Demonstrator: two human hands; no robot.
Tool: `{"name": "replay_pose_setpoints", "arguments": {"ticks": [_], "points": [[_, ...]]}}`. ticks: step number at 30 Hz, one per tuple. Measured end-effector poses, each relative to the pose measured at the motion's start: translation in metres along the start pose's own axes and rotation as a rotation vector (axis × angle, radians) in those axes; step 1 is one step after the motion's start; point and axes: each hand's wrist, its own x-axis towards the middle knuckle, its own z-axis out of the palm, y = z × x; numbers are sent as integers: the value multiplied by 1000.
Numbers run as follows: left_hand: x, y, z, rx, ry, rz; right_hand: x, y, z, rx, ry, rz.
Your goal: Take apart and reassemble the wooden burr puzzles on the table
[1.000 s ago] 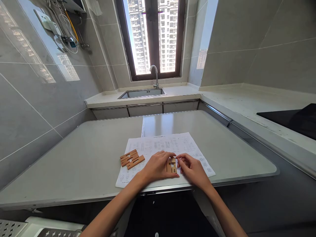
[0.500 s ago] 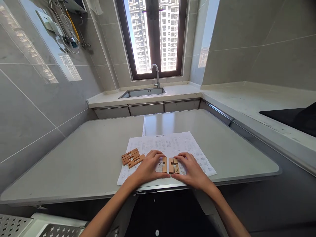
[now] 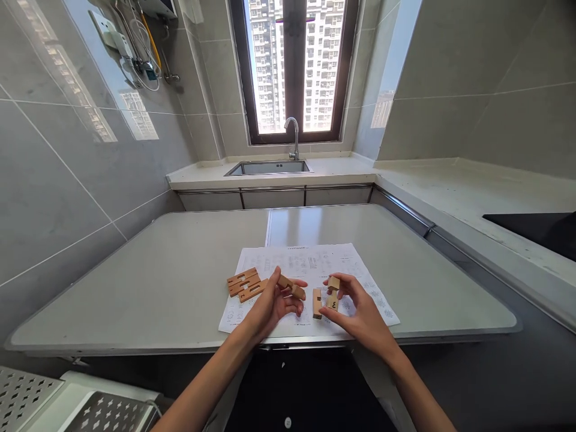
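My left hand (image 3: 276,303) is turned partly palm up, its thumb and fingers around a notched wooden puzzle piece (image 3: 297,291) raised off the paper. A second notched puzzle piece, bearing a dark mark like a 3 (image 3: 332,302), is tilted up in my right hand (image 3: 357,309), between thumb and fingers. Between the two hands, a third puzzle piece (image 3: 317,305) rests on the printed sheet (image 3: 288,327). Several more slotted wooden pieces (image 3: 243,281) lie side by side left of my left hand, partly over the sheet's edge.
The sheet lies on a pale folding table (image 3: 135,288) near its front edge. Behind it are a counter with a sink (image 3: 270,168) and a faucet (image 3: 296,138) under a window. A black cooktop (image 3: 535,231) is on the right counter. A perforated white stand (image 3: 99,408) is at lower left.
Both hands have lifted a puzzle piece from the sheet and tilted it. My left hand has rolled palm upward. The middle piece now stays alone on the paper. The view has shifted slightly.
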Motion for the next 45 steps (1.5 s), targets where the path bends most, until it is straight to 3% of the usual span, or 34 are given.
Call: {"name": "replay_pose_setpoints", "arguments": {"ticks": [4,7,18,23,31,45], "points": [[0,2,7,-132,57,-93,1,-26,10,-106,-3,-118],[-3,4,13,-168,29,-103,5,-37,17,-127,-14,-262],[-5,-3,23,-188,13,-75,4,-36,35,-198,-17,-384],[-11,-8,29,-145,8,-38,7,-34,39,-260,-49,-398],[-19,-8,27,266,79,45,10,-37,36,-387,18,-301],[-14,-18,33,154,269,186,6,-39,47,-433,150,-342]]}}
